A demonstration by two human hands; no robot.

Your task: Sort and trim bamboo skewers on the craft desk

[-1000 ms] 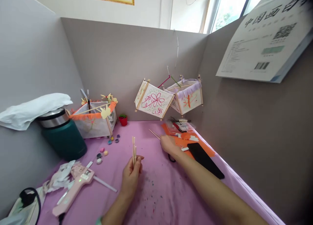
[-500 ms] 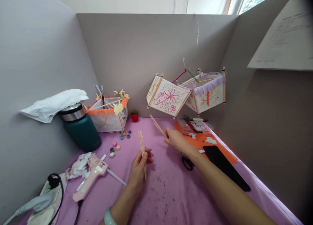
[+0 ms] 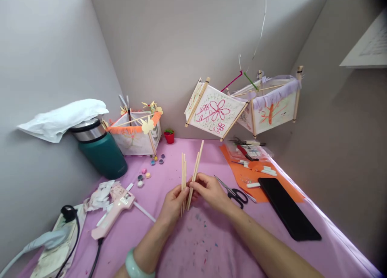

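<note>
My left hand (image 3: 175,203) is closed around a few thin wooden sticks (image 3: 184,169), which stand nearly upright between thumb and fingers. My right hand (image 3: 208,189) pinches more wooden sticks (image 3: 197,161), one longer than the other, leaning slightly right. Both hands meet over the middle of the purple cloth (image 3: 193,245), their fingertips close together or touching. Black-handled scissors (image 3: 237,195) lie just right of my right hand. Left of my left hand, a pink glue gun (image 3: 113,217) rests with a clear glue stick near it.
A teal bottle (image 3: 102,157), an orange-trimmed paper lantern (image 3: 133,143) and small paint pots (image 3: 140,177) stand at left. Two decorated lanterns (image 3: 216,110) hang at the back. Orange paper (image 3: 232,161) and a black flat object (image 3: 288,207) lie at right. Grey panels (image 3: 157,48) enclose the table.
My right hand has come back leftward with its sticks from the far right-centre and now sits beside my left hand. The scissors are now uncovered. The view has tilted downward.
</note>
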